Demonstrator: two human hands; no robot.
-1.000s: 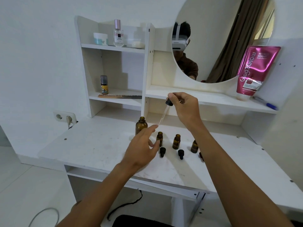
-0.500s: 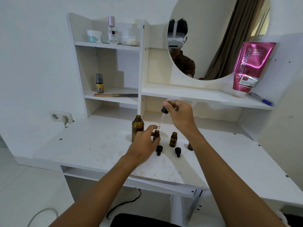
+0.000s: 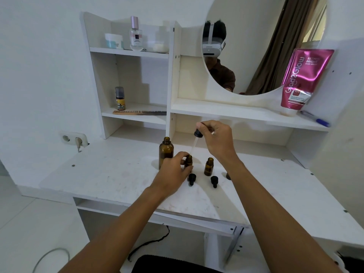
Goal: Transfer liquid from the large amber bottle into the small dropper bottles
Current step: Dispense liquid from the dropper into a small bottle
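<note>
The large amber bottle (image 3: 166,152) stands uncapped on the white desk (image 3: 110,174). Just right of it my left hand (image 3: 174,172) grips a small amber dropper bottle (image 3: 188,160). My right hand (image 3: 217,138) pinches the black bulb of a glass dropper (image 3: 197,138), whose tip slants down to that small bottle's mouth. A second small bottle (image 3: 208,166) stands open further right. A third small bottle (image 3: 228,175) is mostly hidden behind my right forearm. Two black dropper caps (image 3: 192,179) (image 3: 214,181) lie in front of the bottles.
A shelf unit with a round mirror (image 3: 266,42) rises behind the desk. On it are a pink tube (image 3: 302,79), a blue pen (image 3: 315,119), a comb (image 3: 139,112), a small yellow-labelled bottle (image 3: 120,98), a perfume bottle (image 3: 136,35) and a jar (image 3: 113,41). A wall socket (image 3: 73,138) sits left.
My left hand closed around the small bottle it was reaching for. My right hand lowered the dropper until its tip reached that bottle's mouth. The camera tilted slightly.
</note>
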